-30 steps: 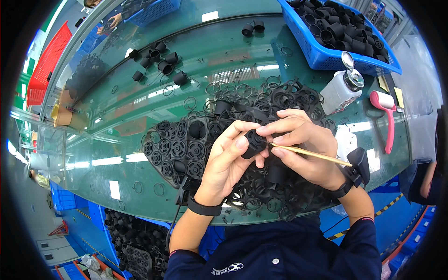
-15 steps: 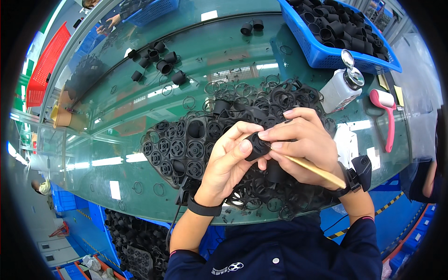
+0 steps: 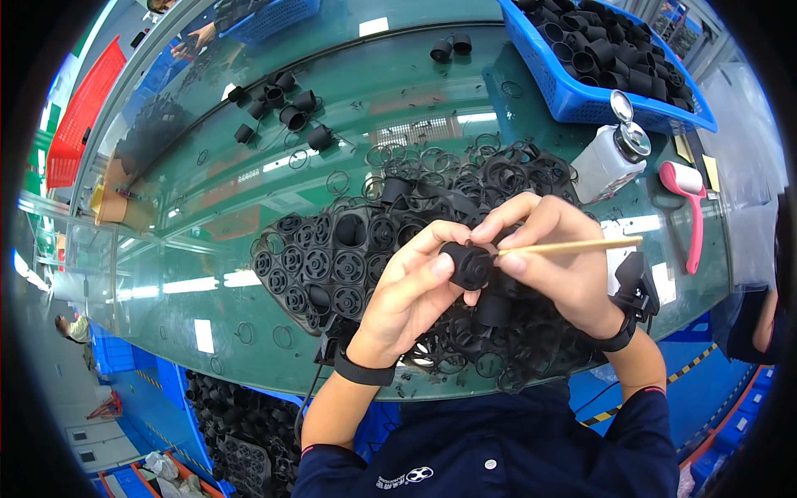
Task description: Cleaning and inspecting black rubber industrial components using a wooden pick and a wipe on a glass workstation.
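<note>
My left hand (image 3: 408, 292) grips a round black plastic cap (image 3: 471, 267) between thumb and fingers, its ridged face turned toward my right hand. Pinched in my right hand (image 3: 554, 270) is a slim tan stick-like tool (image 3: 585, 246), lying nearly level with its inner end close to the cap's rim; whether its tip touches is hidden by the fingers. Beneath both hands spreads a heap of black rings and scraps (image 3: 531, 349). Left of them lies a moulded black sheet of round parts (image 3: 347, 266), with a few loose cups resting on it.
A blue basket (image 3: 573, 104) full of black cups stands far right. Near it are a pump-top bottle (image 3: 610, 166) and a pink-handled lint roller (image 3: 693, 216). Loose black cups (image 3: 292, 118) are scattered on the green glass-topped table (image 3: 207, 249). A red basket (image 3: 83, 124) is at the far left.
The tan tool has swung up from a downward slant to nearly level as my right hand turned. The cap has tilted, showing more of its ridged face.
</note>
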`<state>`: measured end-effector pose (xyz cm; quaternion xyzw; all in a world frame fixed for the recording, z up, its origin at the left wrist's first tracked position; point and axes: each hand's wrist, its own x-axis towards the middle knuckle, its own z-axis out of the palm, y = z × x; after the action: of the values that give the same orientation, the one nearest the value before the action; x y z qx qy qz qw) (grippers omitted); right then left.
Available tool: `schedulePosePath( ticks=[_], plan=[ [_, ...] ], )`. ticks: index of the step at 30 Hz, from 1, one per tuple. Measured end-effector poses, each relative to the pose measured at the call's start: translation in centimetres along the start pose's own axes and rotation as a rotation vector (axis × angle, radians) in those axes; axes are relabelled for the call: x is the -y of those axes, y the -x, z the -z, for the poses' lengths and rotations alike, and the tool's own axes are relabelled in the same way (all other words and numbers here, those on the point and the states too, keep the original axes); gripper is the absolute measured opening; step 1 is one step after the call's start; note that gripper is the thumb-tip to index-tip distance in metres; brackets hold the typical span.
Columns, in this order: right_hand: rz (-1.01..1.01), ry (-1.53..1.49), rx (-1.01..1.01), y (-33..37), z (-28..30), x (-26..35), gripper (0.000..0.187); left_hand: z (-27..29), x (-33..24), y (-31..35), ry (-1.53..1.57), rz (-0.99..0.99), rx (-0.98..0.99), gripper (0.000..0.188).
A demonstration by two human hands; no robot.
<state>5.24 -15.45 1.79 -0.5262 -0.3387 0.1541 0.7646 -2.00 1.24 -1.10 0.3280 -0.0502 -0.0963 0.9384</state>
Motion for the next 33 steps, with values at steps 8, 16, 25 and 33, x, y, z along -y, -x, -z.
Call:
schedulePosePath(
  ticks=[8,16,25,33],
  plan=[
    [0.149,0.408,0.066,0.0,0.0,0.2,0.011,-0.4,0.0,0.0,-0.057,-0.001,-0.055,0.027],
    [0.317,0.766,0.068,0.1,-0.6,0.2,0.012,-0.6,0.4,-0.2,-0.168,-0.08,-0.108,0.03],
    [0.137,0.352,-0.124,0.3,-0.3,0.1,0.004,-0.6,-0.1,0.0,-0.149,-0.017,-0.122,0.034],
    [0.08,0.259,-0.063,0.1,0.1,0.1,0.004,-0.3,-0.1,0.2,-0.104,-0.069,-0.048,0.032]
  ],
)
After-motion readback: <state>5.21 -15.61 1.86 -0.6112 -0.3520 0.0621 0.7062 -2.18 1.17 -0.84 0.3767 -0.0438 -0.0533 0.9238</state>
